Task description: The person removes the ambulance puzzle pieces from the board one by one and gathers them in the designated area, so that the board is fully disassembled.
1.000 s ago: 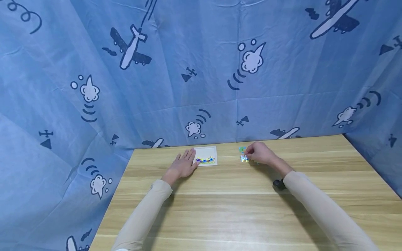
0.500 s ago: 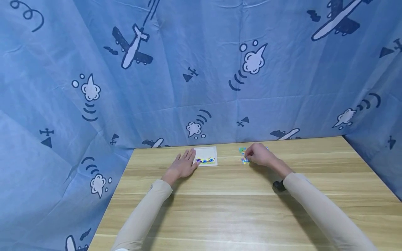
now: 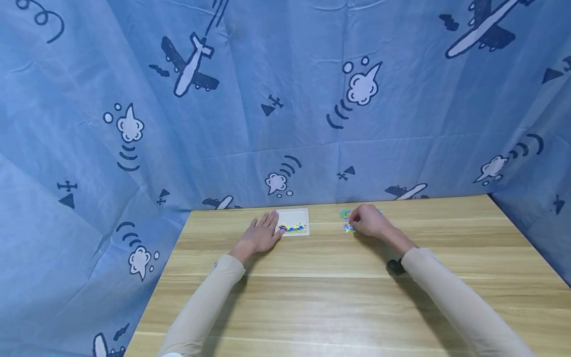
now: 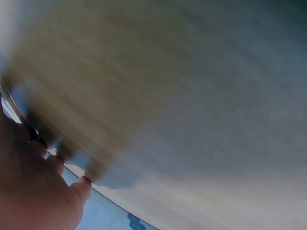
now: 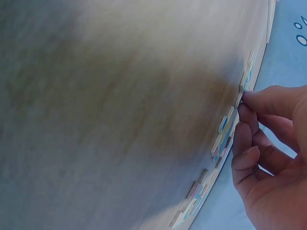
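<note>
Right hand [image 3: 369, 219], fingers curled, pinched a puzzle piece [image 5: 246, 76] on the far bench [image 3: 312, 292]; my left hand [image 3: 262, 236] lay flat over the left of the frame [image 3: 292, 216]. Near strip [image 3: 293, 228] filled, rest bare, loose pieces [image 3: 345, 213] remained.

You have a blue cloth backdrop [image 3: 241, 124] patterned with navy-and-white aeroplanes, white puffs outlined in navy, curved navy stripes and small dark triangles. Your tabletop [image 3: 312, 307] is pale yellow-brown with streaky wood grain. Your left sleeve [image 3: 202, 307] and right sleeve [image 3: 459, 297] are beige. Your puzzle tray [image 3: 292, 216] is white, its picture strip [image 3: 292, 229] yellow, blue and purple. One loose piece [image 3: 345, 213] looks mainly green, another [image 3: 349, 228] blue and white; the puzzle piece [image 5: 246, 76] at your right thumb shows light blue.
</note>
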`<act>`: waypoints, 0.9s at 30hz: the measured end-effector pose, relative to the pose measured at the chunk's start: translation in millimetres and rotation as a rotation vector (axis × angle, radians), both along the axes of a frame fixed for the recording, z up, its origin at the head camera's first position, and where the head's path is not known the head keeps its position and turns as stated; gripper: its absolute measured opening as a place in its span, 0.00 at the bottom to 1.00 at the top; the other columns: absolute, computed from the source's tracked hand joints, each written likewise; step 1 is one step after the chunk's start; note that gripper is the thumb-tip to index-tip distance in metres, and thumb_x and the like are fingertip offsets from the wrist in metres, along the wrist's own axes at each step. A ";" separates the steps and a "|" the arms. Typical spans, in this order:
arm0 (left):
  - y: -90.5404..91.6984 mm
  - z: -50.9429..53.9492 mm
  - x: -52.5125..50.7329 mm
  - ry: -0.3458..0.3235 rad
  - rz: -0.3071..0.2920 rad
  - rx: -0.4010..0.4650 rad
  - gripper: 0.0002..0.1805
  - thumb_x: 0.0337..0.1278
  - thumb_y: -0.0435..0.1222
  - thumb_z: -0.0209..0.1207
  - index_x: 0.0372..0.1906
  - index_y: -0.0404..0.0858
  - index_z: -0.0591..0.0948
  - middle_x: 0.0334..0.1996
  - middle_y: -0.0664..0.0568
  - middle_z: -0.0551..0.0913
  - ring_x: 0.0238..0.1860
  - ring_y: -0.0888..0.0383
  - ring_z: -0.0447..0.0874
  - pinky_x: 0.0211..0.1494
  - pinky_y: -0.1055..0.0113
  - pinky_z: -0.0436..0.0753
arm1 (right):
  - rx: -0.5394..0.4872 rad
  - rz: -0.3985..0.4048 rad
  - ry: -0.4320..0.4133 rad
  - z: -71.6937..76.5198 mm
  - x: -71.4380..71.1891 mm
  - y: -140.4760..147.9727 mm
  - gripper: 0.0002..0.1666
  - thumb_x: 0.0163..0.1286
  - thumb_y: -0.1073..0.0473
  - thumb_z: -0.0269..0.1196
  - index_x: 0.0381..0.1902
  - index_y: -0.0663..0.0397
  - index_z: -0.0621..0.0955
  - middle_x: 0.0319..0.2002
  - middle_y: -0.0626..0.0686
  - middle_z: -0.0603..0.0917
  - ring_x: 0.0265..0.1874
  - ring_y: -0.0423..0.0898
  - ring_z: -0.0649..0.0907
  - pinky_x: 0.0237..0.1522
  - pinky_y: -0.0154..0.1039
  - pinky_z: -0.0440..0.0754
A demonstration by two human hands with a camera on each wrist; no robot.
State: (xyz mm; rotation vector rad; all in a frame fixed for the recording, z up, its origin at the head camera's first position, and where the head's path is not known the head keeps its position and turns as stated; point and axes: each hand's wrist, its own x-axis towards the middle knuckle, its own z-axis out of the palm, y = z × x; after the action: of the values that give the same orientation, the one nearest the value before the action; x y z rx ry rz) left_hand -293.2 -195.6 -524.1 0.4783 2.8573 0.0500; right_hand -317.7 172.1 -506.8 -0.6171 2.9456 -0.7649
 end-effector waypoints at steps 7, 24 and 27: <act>0.6 -2.3 0.0 0.004 0.002 -0.003 0.40 0.84 0.60 0.28 0.87 0.42 0.43 0.88 0.51 0.40 0.89 0.49 0.39 0.90 0.44 0.48 | -0.012 -0.040 -0.012 -1.8 1.7 -2.5 0.07 0.63 0.67 0.65 0.32 0.59 0.91 0.34 0.56 0.93 0.33 0.49 0.86 0.47 0.52 0.87; 1.0 -0.6 0.1 0.003 -0.007 -0.012 0.40 0.84 0.59 0.29 0.87 0.41 0.43 0.88 0.50 0.41 0.89 0.48 0.40 0.90 0.44 0.49 | -0.017 -0.064 -0.019 -0.6 2.3 -4.7 0.07 0.64 0.66 0.65 0.32 0.59 0.90 0.32 0.55 0.91 0.28 0.45 0.82 0.37 0.43 0.83; 0.6 1.2 -0.8 0.000 -0.013 -0.007 0.40 0.85 0.59 0.29 0.87 0.40 0.43 0.88 0.49 0.41 0.89 0.47 0.40 0.89 0.43 0.49 | -0.050 -0.080 -0.047 2.9 -0.4 -5.0 0.08 0.67 0.65 0.65 0.35 0.60 0.90 0.33 0.55 0.91 0.27 0.45 0.82 0.33 0.39 0.81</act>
State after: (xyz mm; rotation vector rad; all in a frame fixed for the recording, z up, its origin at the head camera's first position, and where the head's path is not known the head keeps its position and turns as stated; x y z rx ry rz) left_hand -294.0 -194.9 -522.9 0.4954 2.8529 0.0379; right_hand -318.1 167.1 -503.9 -0.4793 2.9320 -0.8505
